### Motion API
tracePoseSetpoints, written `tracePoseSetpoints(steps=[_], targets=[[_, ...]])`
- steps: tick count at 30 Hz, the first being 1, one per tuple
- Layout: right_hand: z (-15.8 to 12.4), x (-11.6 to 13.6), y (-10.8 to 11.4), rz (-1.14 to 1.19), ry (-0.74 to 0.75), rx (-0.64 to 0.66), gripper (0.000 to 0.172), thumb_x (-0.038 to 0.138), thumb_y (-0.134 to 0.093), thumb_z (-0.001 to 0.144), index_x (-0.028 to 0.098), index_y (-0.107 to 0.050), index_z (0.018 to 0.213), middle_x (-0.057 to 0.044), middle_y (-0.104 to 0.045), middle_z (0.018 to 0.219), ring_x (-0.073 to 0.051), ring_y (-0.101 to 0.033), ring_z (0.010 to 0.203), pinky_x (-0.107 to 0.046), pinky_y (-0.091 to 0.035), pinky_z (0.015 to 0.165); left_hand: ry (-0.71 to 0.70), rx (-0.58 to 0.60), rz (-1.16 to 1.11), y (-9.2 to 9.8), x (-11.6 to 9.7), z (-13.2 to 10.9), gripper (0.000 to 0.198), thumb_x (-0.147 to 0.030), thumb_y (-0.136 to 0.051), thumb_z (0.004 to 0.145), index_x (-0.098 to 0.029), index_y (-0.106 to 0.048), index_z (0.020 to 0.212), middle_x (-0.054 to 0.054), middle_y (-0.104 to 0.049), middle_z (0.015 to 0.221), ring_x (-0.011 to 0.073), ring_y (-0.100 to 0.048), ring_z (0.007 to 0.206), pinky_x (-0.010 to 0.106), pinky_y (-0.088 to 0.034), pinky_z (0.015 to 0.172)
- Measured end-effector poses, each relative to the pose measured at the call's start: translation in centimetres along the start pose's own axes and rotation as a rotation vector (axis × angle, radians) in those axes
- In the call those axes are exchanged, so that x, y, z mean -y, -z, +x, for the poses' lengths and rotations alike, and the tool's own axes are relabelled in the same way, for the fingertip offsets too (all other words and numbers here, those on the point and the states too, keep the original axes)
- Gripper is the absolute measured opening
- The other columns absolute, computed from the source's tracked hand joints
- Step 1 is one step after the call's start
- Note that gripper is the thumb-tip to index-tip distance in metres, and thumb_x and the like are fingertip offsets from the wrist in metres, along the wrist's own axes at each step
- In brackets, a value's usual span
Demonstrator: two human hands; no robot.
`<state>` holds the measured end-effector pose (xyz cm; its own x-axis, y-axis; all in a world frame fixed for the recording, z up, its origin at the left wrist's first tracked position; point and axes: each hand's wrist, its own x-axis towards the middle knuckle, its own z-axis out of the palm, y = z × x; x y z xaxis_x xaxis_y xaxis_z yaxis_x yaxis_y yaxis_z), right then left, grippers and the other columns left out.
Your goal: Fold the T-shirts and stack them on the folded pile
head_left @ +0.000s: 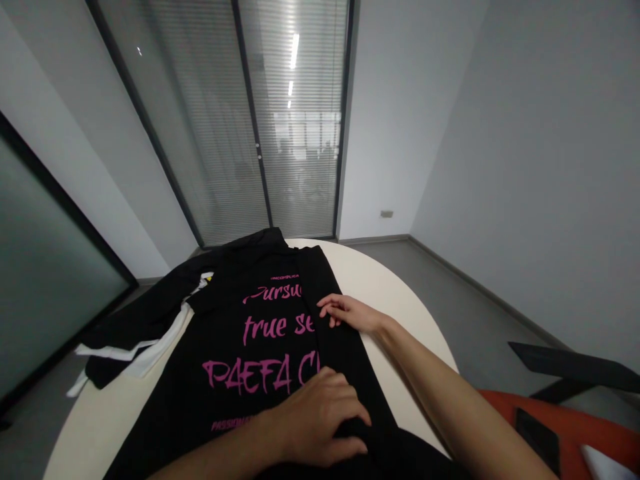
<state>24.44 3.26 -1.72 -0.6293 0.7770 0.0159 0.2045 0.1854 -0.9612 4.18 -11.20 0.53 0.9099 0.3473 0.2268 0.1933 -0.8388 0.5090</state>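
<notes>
A black T-shirt (235, 353) with pink lettering lies spread on a round white table (395, 293). Its right side is folded over toward the middle, covering the ends of the printed words. My left hand (320, 417) rests palm down on the folded strip near the shirt's lower part, fingers lying flat and together. My right hand (345, 312) lies higher up on the same fold, fingers stretched out and pressing the cloth edge. Neither hand grips anything.
Another black and white garment (135, 340) lies bunched at the table's far left. An orange chair (575, 427) with a black armrest stands at the lower right. Glass doors with blinds (260, 133) face me across grey floor.
</notes>
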Motion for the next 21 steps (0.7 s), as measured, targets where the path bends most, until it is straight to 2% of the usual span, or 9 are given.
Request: tracePoseSetpoints(steps=[3,5,6,7,9,11,14,17,21], targets=[[-0.1,0.0,-0.2,-0.002,0.006,-0.012,0.045,0.053,-0.056,0.095,0.017,-0.056,0.12,-0.007,-0.068,0.109,-0.01,-0.063,0.072,-0.024,-0.048,0.067,-0.111,-0.126,-0.113,0.0,-0.5,0.0,0.009,-0.025,-0.05,0.095,-0.023,-0.049,0.104,0.004,-0.07,0.105,0.017,-0.063,0.098,0.034,-0.043,0.092],[-0.2,0.1,-0.3,-0.005,0.009,-0.016,0.044,0.052,-0.057,0.095,0.017,-0.057,0.121,-0.007,-0.068,0.109,-0.01,-0.063,0.073,-0.025,-0.048,0.067,-0.135,-0.22,-0.146,0.7,-0.6,-0.2,0.022,-0.017,-0.049,0.086,-0.023,-0.046,0.108,0.005,-0.07,0.105,0.0173,-0.064,0.095,0.033,-0.044,0.089],[-0.2,0.1,-0.3,-0.007,0.008,-0.02,0.043,0.051,-0.058,0.094,0.017,-0.057,0.12,-0.007,-0.068,0.109,-0.01,-0.063,0.073,-0.025,-0.048,0.067,-0.12,-0.213,-0.126,1.1,-0.5,-0.4,0.031,-0.017,-0.051,0.082,-0.023,-0.046,0.112,0.005,-0.07,0.103,0.0179,-0.064,0.092,0.033,-0.045,0.087],[-0.3,0.2,-0.3,-0.008,0.007,-0.026,0.042,0.05,-0.059,0.094,0.017,-0.057,0.12,-0.007,-0.068,0.109,-0.01,-0.063,0.073,-0.025,-0.048,0.068,-0.101,-0.165,-0.091,1.4,-0.4,-0.6,0.038,-0.019,-0.055,0.08,-0.023,-0.047,0.116,0.004,-0.069,0.101,0.0186,-0.064,0.089,0.033,-0.045,0.085],[-0.3,0.2,-0.4,-0.008,0.002,-0.034,0.041,0.049,-0.061,0.092,0.018,-0.057,0.12,-0.007,-0.068,0.109,-0.01,-0.063,0.073,-0.025,-0.048,0.068,-0.077,0.005,-0.019,1.9,-0.3,-1.0,0.048,-0.027,-0.064,0.078,-0.024,-0.05,0.124,0.003,-0.07,0.1,0.02,-0.064,0.088,0.033,-0.045,0.083],[-0.4,0.3,-0.5,-0.005,-0.002,-0.043,0.04,0.047,-0.063,0.091,0.018,-0.058,0.119,-0.006,-0.068,0.108,-0.011,-0.063,0.073,-0.026,-0.049,0.069,-0.072,0.152,0.017,1.9,-0.4,-1.2,0.047,-0.035,-0.07,0.08,-0.025,-0.055,0.123,0.002,-0.071,0.101,0.0215,-0.064,0.091,0.034,-0.045,0.085],[-0.3,0.2,-0.6,-0.005,-0.001,-0.053,0.04,0.044,-0.065,0.089,0.018,-0.058,0.119,-0.006,-0.068,0.107,-0.011,-0.063,0.072,-0.027,-0.049,0.07,-0.035,0.207,-0.033,1.4,-1.2,-1.1,0.032,-0.038,-0.071,0.083,-0.024,-0.06,0.11,0.002,-0.072,0.103,0.0218,-0.066,0.095,0.032,-0.047,0.086],[-0.3,0.2,-0.7,-0.012,-0.001,-0.055,0.04,0.044,-0.065,0.089,0.017,-0.058,0.119,-0.007,-0.068,0.108,-0.011,-0.063,0.072,-0.027,-0.049,0.07,0.025,0.24,-0.239,1.3,-2.3,-0.8,0.026,-0.03,-0.068,0.085,-0.023,-0.058,0.108,0.002,-0.07,0.112,0.0199,-0.068,0.1,0.028,-0.05,0.086],[-0.4,0.5,-0.9,-0.031,-0.008,-0.078,0.041,0.046,-0.065,0.089,0.018,-0.06,0.118,-0.007,-0.068,0.109,-0.012,-0.063,0.073,-0.028,-0.049,0.07,0.009,0.402,-0.476,1.3,-3.0,-0.5,0.015,-0.023,-0.055,0.091,-0.023,-0.057,0.106,0.001,-0.069,0.107,0.0193,-0.069,0.102,0.026,-0.052,0.084]])
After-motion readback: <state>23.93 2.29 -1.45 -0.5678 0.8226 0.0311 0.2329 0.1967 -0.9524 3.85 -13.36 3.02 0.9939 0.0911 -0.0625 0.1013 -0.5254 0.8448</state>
